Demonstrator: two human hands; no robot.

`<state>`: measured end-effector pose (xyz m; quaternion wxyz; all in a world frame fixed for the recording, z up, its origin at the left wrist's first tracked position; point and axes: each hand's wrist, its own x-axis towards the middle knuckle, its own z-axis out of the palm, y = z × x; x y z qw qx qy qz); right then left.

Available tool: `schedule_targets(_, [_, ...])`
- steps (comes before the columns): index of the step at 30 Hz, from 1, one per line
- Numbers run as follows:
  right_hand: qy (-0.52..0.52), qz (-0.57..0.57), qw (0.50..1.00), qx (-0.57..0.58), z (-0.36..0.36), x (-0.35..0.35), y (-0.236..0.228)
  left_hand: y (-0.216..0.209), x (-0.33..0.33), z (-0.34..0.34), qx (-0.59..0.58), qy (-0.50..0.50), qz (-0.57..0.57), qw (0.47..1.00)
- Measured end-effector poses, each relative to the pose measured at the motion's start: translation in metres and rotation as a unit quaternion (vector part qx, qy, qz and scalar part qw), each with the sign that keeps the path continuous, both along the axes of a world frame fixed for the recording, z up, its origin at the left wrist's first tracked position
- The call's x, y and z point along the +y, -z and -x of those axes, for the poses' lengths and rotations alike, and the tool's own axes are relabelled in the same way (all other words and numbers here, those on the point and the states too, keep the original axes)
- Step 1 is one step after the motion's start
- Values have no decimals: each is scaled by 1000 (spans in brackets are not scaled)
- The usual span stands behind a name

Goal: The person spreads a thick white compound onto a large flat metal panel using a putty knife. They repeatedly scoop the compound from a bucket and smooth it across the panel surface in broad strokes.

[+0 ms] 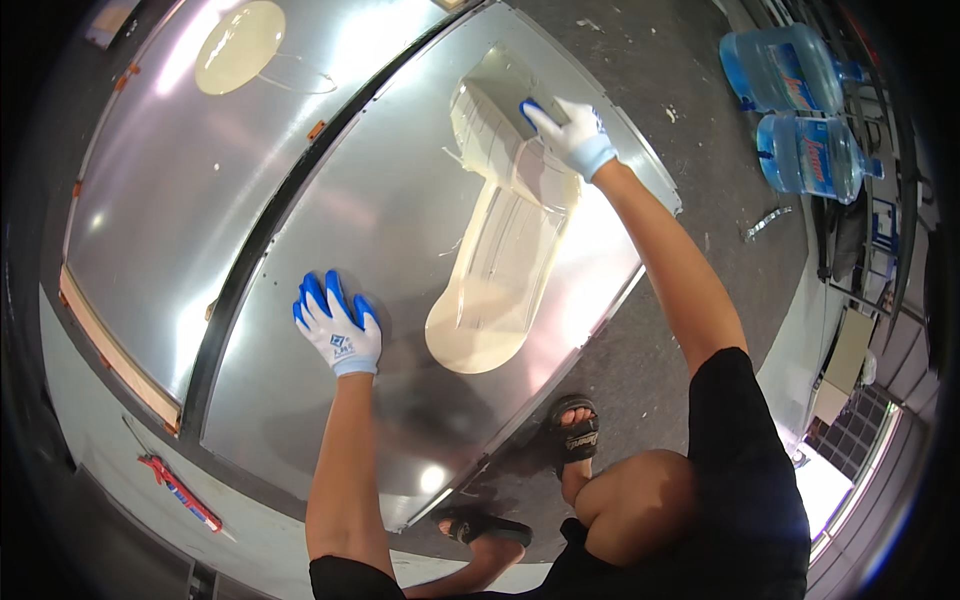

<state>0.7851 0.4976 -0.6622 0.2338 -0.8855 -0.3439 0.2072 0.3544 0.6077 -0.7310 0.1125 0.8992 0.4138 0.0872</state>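
Note:
My left hand (338,325), in a white and blue coated glove, lies with fingers stretched out on the near metal panel (300,430). Cream-coloured paste (480,325) forms a long band on this panel, with a rounded pool at its near end and streaks further up. At the band's far end is my right hand (572,135), gloved the same way, thumb out and the other fingers curled under. What those fingers hold is hidden. Around them the paste looks thinner and greyer.
Beyond a dark gap, a second metal panel (150,240) carries a round paste pool (240,48). A red caulking gun (185,495) lies at lower left. Two blue water bottles (785,68) (815,158) lie at right. My sandalled foot (575,425) stands beside the panel edge.

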Motion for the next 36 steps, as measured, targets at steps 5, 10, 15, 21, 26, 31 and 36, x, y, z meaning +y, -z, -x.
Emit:
schedule_targets(5, [50,-23,998,-34,-50,16,-3,-1,0,1,0,7,9,1000])
schedule_targets(10, [58,-15,992,-111,-70,22,-7,0,0,2,4,6,14,1000])
schedule_targets(15, [41,120,974,-190,-66,34,0,0,-1,1,-3,3,17,1000])
schedule_targets(21, [-70,123,969,-204,-30,55,10,-3,-1,-2,15,2,-6,1000])
schedule_targets(26, [-198,81,959,-187,37,40,12,-5,0,-3,3,5,-8,1000])
schedule_targets(31, [-288,80,948,-111,102,24,9,-2,1,3,6,10,-4,1000])
schedule_targets(36, [-382,77,920,-39,170,-2,5,6,0,12,-3,-7,16,1000])
